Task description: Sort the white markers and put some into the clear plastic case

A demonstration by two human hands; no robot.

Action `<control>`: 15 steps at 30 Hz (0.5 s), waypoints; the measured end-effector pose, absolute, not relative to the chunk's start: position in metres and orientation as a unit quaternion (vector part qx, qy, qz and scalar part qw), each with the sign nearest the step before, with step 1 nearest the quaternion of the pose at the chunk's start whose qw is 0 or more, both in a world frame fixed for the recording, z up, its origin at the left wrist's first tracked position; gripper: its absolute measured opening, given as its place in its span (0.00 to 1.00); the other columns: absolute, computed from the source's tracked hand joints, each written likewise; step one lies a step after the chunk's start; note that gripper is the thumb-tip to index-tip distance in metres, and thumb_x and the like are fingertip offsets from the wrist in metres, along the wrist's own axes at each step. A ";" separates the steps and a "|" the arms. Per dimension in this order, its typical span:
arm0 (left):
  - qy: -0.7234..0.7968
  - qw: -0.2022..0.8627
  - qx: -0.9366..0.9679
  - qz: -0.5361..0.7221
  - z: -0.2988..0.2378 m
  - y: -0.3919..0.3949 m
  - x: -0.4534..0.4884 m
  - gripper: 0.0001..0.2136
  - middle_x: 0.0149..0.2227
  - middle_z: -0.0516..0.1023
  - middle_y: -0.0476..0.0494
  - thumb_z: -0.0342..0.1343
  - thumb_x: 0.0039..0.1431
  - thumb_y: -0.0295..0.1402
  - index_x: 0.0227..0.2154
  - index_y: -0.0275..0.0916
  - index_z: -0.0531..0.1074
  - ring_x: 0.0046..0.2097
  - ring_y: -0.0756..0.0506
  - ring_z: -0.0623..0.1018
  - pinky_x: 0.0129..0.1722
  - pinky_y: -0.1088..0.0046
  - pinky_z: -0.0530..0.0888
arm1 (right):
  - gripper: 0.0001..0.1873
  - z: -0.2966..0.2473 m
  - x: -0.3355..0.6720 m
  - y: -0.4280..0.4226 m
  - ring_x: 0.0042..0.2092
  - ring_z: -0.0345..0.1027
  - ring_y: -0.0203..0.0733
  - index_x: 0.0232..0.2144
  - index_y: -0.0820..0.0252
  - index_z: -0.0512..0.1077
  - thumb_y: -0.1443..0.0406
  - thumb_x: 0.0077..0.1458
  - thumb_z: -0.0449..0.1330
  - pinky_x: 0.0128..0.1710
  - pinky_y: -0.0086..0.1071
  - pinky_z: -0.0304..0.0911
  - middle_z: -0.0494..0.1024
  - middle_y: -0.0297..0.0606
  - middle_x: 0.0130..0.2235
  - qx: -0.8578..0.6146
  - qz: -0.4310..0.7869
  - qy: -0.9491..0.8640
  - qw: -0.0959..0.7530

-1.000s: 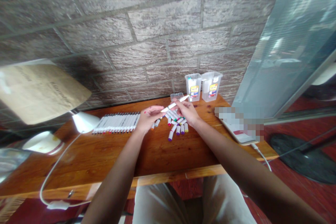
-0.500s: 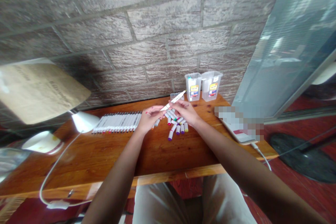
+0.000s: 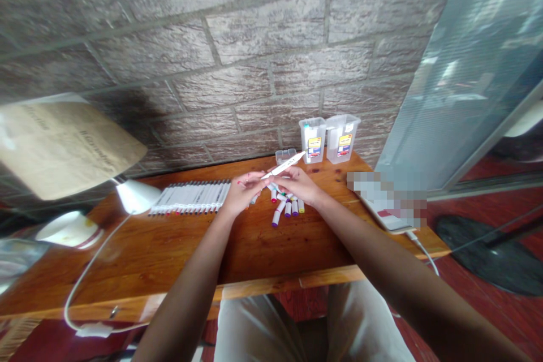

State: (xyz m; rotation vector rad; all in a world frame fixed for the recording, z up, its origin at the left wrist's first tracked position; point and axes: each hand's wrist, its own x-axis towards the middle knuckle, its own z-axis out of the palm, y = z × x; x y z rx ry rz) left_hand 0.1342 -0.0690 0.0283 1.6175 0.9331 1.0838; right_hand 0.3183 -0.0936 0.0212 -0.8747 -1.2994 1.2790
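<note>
A white marker pen (image 3: 283,166) is held at a slant above the desk, its narrow tip bare and pointing up to the right. The fingers of my left hand (image 3: 245,193) are closed on its lower end. My right hand (image 3: 300,185) pinches it from the right, with the fingers partly behind the barrel. Below and between the hands lies a pile of short white marker caps (image 3: 288,208) with purple, yellow, red and green ends; my hands cover part of it. Left of my left hand is a row of white markers (image 3: 190,197) laid side by side.
Two clear plastic bins (image 3: 313,141) with labels stand by the wall, one with something inside. A small clear box (image 3: 285,156) sits behind the hands. A lamp (image 3: 138,197), a paper cup (image 3: 70,230) and a paper bag (image 3: 68,144) are left. A partly blurred-out device (image 3: 390,212) charges at right.
The marker has shifted slightly right and down and lies a little flatter. My right thumb has moved to lie below the barrel, and more of the small clear box shows.
</note>
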 end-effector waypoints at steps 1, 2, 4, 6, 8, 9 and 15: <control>0.381 0.471 0.661 0.443 0.029 -0.069 0.135 0.24 0.27 0.80 0.47 0.73 0.41 0.49 0.37 0.35 0.81 0.21 0.54 0.69 0.19 0.78 0.65 | 0.24 0.022 0.318 -0.094 0.22 0.57 0.28 0.37 0.62 0.77 0.53 0.42 0.72 0.21 0.26 0.49 0.73 0.28 0.26 -0.367 0.535 -0.545 0.531; 0.379 0.470 0.661 0.445 0.029 -0.069 0.135 0.24 0.27 0.80 0.47 0.73 0.41 0.49 0.37 0.35 0.81 0.22 0.54 0.70 0.19 0.78 0.65 | 0.24 0.022 0.318 -0.094 0.22 0.57 0.29 0.37 0.62 0.77 0.53 0.42 0.72 0.21 0.26 0.49 0.72 0.28 0.25 -0.367 0.533 -0.545 0.533; 0.374 0.469 0.661 0.451 0.028 -0.069 0.135 0.24 0.27 0.80 0.47 0.73 0.40 0.49 0.37 0.35 0.81 0.22 0.54 0.70 0.20 0.78 0.66 | 0.24 0.021 0.318 -0.094 0.22 0.57 0.29 0.37 0.63 0.77 0.52 0.43 0.71 0.20 0.26 0.48 0.72 0.28 0.25 -0.367 0.527 -0.545 0.539; 0.369 0.470 0.660 0.455 0.028 -0.068 0.135 0.25 0.28 0.81 0.47 0.73 0.40 0.48 0.37 0.36 0.81 0.23 0.54 0.71 0.21 0.77 0.67 | 0.23 0.020 0.317 -0.094 0.22 0.57 0.29 0.37 0.63 0.77 0.52 0.44 0.70 0.20 0.26 0.48 0.72 0.29 0.25 -0.370 0.522 -0.544 0.543; 0.367 0.470 0.661 0.455 0.027 -0.067 0.135 0.24 0.29 0.81 0.46 0.73 0.41 0.48 0.38 0.36 0.81 0.23 0.53 0.71 0.22 0.77 0.68 | 0.21 0.019 0.317 -0.093 0.22 0.56 0.29 0.36 0.62 0.77 0.52 0.45 0.69 0.20 0.26 0.47 0.71 0.29 0.24 -0.374 0.517 -0.544 0.545; 0.368 0.470 0.662 0.454 0.026 -0.067 0.135 0.24 0.29 0.81 0.46 0.73 0.41 0.48 0.38 0.36 0.81 0.23 0.53 0.72 0.22 0.76 0.68 | 0.20 0.019 0.317 -0.092 0.22 0.56 0.30 0.35 0.62 0.77 0.52 0.46 0.69 0.20 0.26 0.47 0.70 0.28 0.23 -0.377 0.513 -0.544 0.547; 0.378 0.438 0.660 0.478 0.024 -0.063 0.133 0.24 0.33 0.83 0.41 0.70 0.46 0.51 0.37 0.36 0.82 0.32 0.47 0.79 0.30 0.73 0.74 | 0.14 0.018 0.319 -0.090 0.20 0.57 0.31 0.30 0.58 0.69 0.54 0.55 0.62 0.20 0.28 0.52 0.72 0.29 0.24 -0.427 0.465 -0.534 0.563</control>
